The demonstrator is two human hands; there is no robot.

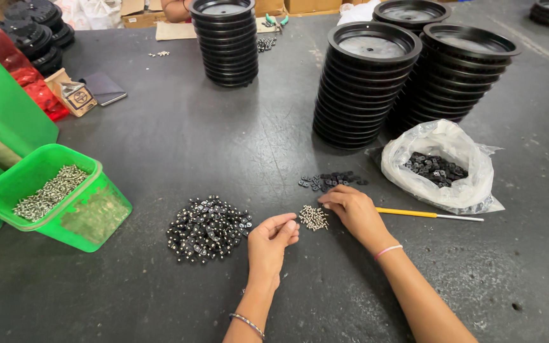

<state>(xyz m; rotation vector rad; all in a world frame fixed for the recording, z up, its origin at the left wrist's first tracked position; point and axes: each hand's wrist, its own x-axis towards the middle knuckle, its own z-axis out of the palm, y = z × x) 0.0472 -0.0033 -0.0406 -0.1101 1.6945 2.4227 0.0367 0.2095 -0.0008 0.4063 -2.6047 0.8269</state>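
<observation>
Your left hand (273, 236) is curled nearly closed, fingertips pinched together as if on one small part, though what sits between them is too small to tell. Your right hand (351, 208) rests palm down with its fingers bent onto the table, fingertips touching the little heap of screws (313, 217) that lies between your two hands.

Just left of your left hand lies the done pile (208, 227): black clips that seem to carry a screw each, and it is by far the largest heap. Just beyond your right hand a small loose group of bare clips (328, 180) waits, and to its right the open bag (440, 166) holds many more. By that I judge you well into the work but not near the end. A yellow-handled tool (428, 215) lies untouched right of your right wrist.

Far to your left stands a green tub (74, 216) with a stock of screws. Well beyond your hands rise stacks of black lids (366, 86). The table (192, 133) is dark, scuffed and speckled. At its far edge another person's arm (174, 10) shows beside cardboard boxes.
</observation>
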